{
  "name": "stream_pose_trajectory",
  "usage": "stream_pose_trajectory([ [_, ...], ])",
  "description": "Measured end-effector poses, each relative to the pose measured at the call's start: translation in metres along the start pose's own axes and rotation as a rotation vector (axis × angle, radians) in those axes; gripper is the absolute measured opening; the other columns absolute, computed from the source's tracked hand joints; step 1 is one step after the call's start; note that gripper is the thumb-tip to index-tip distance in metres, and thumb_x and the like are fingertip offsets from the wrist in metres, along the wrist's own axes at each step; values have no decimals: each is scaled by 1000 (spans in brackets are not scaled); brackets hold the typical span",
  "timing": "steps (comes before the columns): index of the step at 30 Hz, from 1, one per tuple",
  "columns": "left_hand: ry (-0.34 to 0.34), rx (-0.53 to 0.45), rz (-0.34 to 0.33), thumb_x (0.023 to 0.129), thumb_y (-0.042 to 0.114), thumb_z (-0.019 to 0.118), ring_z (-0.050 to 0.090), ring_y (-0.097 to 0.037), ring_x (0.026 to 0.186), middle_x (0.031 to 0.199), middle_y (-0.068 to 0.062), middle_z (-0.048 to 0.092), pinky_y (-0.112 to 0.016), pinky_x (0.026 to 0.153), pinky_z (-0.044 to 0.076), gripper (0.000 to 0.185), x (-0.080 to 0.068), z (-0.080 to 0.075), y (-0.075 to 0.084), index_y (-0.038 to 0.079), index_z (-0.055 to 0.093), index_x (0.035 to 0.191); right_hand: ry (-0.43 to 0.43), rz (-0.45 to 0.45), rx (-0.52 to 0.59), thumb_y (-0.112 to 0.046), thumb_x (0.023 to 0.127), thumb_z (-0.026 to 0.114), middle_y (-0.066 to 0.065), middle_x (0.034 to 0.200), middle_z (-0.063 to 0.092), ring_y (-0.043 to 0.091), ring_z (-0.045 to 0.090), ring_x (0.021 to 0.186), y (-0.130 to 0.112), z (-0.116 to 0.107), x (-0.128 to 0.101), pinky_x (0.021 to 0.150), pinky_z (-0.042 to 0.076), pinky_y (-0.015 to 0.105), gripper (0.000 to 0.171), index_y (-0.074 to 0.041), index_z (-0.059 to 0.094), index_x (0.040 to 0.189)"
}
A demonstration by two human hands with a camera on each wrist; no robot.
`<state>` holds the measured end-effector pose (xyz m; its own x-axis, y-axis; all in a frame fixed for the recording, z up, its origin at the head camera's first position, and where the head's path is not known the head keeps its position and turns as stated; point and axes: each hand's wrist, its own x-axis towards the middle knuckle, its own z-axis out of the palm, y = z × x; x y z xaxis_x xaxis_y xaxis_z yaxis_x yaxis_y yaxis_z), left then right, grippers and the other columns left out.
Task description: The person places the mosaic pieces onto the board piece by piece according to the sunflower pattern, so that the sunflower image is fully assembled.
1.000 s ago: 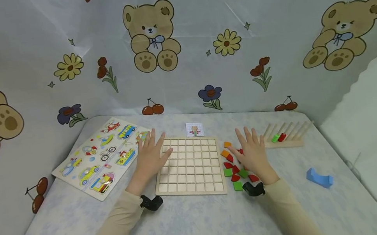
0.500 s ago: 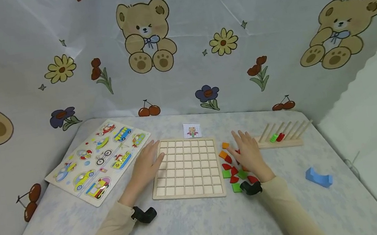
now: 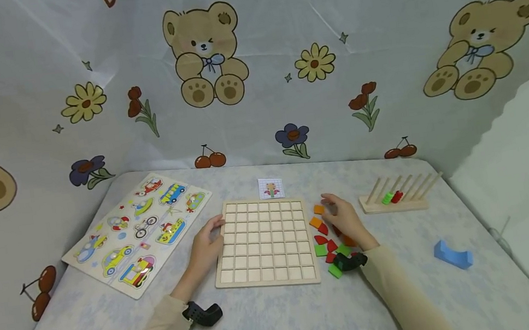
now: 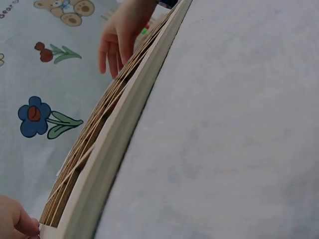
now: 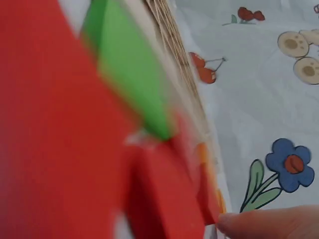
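Note:
A wooden grid board [image 3: 269, 284] with shallow square cells lies mid-table. My left hand [image 3: 205, 247] is at its left side, thumb and fingertips at the frame; in the left wrist view, the fingers [image 4: 19, 219] meet the board's corner. My right hand [image 3: 347, 219] is bent low over several loose pieces right of the board: orange squares [image 3: 316, 222], red rounded pieces [image 3: 320, 239] and green squares [image 3: 335, 271]. In the right wrist view, a fingertip [image 5: 232, 224] is right at a red piece [image 5: 172, 194]. The hand hides part of the pile.
A small pattern card [image 3: 271, 188] lies behind the board. At left is a vehicle picture puzzle [image 3: 129, 236]. At right stand a wooden peg rack [image 3: 395, 205] with green and red beads and a blue curved block [image 3: 453, 255]. A bear-print cloth [image 3: 220, 126] hangs behind.
Both hands have come down from raised, spread fingers. The left has drawn back to the board's left edge; the right has bent its fingers over the pieces. A green square has turned.

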<state>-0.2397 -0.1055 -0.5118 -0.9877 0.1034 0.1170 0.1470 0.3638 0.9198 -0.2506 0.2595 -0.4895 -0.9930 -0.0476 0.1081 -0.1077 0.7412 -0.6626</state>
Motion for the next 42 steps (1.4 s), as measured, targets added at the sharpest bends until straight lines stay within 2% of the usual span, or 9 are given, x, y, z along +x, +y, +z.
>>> stream_pose_trajectory([
  [5, 13, 37, 19, 84, -3, 52, 43, -27, 134, 129, -10, 60, -46, 114, 27, 55, -1, 0, 0, 8, 48, 137, 45, -17, 25, -2, 87, 63, 22, 119, 63, 38, 55, 113, 7, 3, 0, 97, 44, 53, 46, 0, 52, 132],
  [10, 24, 55, -1, 84, 0, 54, 42, -25, 135, 128, -8, 60, -45, 115, 26, 54, 1, 0, 0, 10, 49, 137, 60, -12, 51, -4, 87, 64, 20, 116, 65, 35, 57, 107, 10, 2, 1, 92, 47, 50, 43, -1, 55, 129],
  [14, 22, 48, -14, 85, 1, 54, 43, -26, 134, 129, -9, 59, -45, 114, 27, 54, 1, -1, 0, 11, 48, 137, 73, -11, 84, -4, 87, 64, 21, 116, 64, 35, 58, 106, 6, 0, 2, 93, 48, 50, 43, 0, 55, 129],
  [17, 22, 48, -20, 85, 1, 54, 43, -25, 134, 129, -9, 59, -45, 114, 27, 54, 2, -1, -1, 11, 48, 138, 77, -36, 120, -3, 87, 65, 23, 117, 63, 36, 58, 107, -6, -1, 1, 97, 45, 51, 43, 2, 55, 128],
  [23, 34, 51, -35, 84, 0, 55, 42, -24, 135, 128, -8, 60, -43, 116, 25, 54, 1, -1, -1, 11, 48, 137, 11, -94, 193, -6, 86, 67, 20, 118, 65, 35, 57, 109, -47, 9, 4, 97, 41, 51, 45, 1, 55, 129],
  [29, 37, 22, -37, 84, 0, 55, 43, -24, 134, 127, -8, 60, -43, 116, 25, 54, 3, -1, 0, 11, 50, 136, -86, -144, 228, -5, 86, 67, 19, 114, 66, 33, 60, 103, -80, 38, 17, 92, 46, 47, 41, -1, 58, 126],
  [34, 45, -1, -26, 82, -1, 55, 46, -25, 131, 126, -10, 61, -43, 114, 27, 54, 4, 0, -2, 10, 52, 134, -136, -140, 228, -4, 85, 67, 17, 110, 67, 28, 61, 94, -89, 59, 25, 84, 51, 39, 40, -1, 59, 125],
  [42, 65, 22, -14, 80, -2, 56, 48, -25, 130, 123, -9, 63, -44, 113, 29, 53, 5, 0, -6, 9, 54, 132, -147, -129, 223, 1, 83, 67, 15, 108, 67, 24, 59, 90, -88, 73, 30, 81, 49, 36, 41, 0, 60, 123],
])
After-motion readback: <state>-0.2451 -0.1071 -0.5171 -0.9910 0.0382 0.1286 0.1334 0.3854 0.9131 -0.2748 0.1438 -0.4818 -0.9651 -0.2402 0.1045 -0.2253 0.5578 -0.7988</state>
